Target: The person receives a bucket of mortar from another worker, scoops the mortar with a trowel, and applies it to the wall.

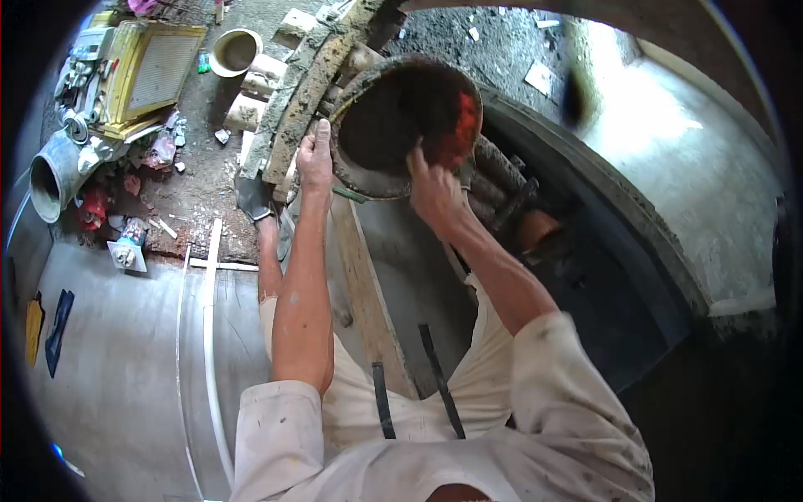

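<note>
A round, dirty basin is tilted in front of me, dark inside with a red patch at its right. My left hand is closed at the basin's left rim, thumb pointing up. Over the lower right part of the basin is my right hand, its fingers bent together near the dark inside. Whatever those fingers hold, if anything, is too small to make out. Rough, mortar-stained boards run beside the basin on the left.
A bucket stands at upper left, near a yellow-framed panel. Another bucket lies tipped among rubble at far left. White pipes lie left of my arm. A wooden plank runs between my legs. A curved ledge is at right.
</note>
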The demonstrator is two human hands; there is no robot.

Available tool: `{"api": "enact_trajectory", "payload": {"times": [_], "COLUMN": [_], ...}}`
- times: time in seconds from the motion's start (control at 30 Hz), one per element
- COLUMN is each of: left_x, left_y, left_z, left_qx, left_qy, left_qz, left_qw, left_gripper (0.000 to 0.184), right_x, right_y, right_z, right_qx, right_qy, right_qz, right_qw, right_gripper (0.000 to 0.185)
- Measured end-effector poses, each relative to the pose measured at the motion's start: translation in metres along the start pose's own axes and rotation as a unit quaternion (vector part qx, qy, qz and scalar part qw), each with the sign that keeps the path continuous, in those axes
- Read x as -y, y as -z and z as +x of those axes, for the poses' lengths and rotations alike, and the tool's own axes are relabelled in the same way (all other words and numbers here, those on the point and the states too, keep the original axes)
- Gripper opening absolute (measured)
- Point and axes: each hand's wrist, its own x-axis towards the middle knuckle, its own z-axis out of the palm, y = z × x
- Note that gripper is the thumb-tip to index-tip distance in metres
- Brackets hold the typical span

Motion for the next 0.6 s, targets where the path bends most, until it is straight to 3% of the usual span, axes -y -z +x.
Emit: {"api": "enact_trajectory", "payload": {"times": [0.03,0.07,0.1,0.17,0.2,0.27,0.3,0.37,0.43,0.5,0.53,0.6], "left_x": [0.003,0.013,0.018,0.007,0.002,0.0,0.007,-0.012,-0.018,-0.005,0.0,-0.001], "left_y": [0.006,0.013,0.009,0.015,0.016,0.002,0.0,0.007,0.009,0.01,0.008,0.005], "left_z": [0.003,0.004,0.007,0.007,-0.001,-0.006,-0.002,-0.005,-0.011,-0.001,0.002,-0.005], "left_qx": [-0.004,0.011,0.023,0.031,0.021,0.01,0.014,0.025,0.019,0.036,0.03,0.03], "left_qy": [0.004,0.02,0.028,0.021,0.028,0.015,0.013,0.072,0.067,0.057,0.049,0.076], "left_qz": [0.006,0.033,0.047,0.066,0.063,-0.037,-0.046,0.043,0.018,0.045,0.032,-0.03], "left_qw": [1.0,0.999,0.998,0.997,0.997,0.999,0.999,0.996,0.997,0.997,0.998,0.996], "left_gripper": [0.048,0.049,0.05,0.05,0.049,0.047,0.046,0.047,0.047,0.046,0.046,0.046], "right_x": [0.009,-0.006,-0.023,-0.035,-0.041,-0.073,-0.058,0.015,0.0,-0.036,-0.037,-0.036], "right_y": [-0.005,0.009,0.035,0.072,0.032,-0.054,-0.044,-0.008,0.021,0.044,0.063,0.102], "right_z": [-0.017,-0.032,-0.036,-0.019,-0.002,0.047,0.034,0.001,-0.035,-0.032,-0.029,-0.013], "right_qx": [0.054,0.06,0.063,0.077,0.093,-0.094,-0.105,-0.059,-0.004,0.13,0.14,0.021], "right_qy": [0.009,0.062,0.053,0.168,0.176,0.04,0.029,0.071,0.092,0.149,0.157,0.059], "right_qz": [0.016,-0.007,-0.009,-0.014,-0.007,0.12,0.116,-0.032,-0.057,-0.128,-0.132,-0.09], "right_qw": [0.998,0.996,0.997,0.983,0.98,0.987,0.987,0.995,0.994,0.972,0.969,0.994], "right_gripper": [0.042,0.042,0.042,0.033,0.033,0.033,0.033,0.035,0.037,0.04,0.04,0.039]}}
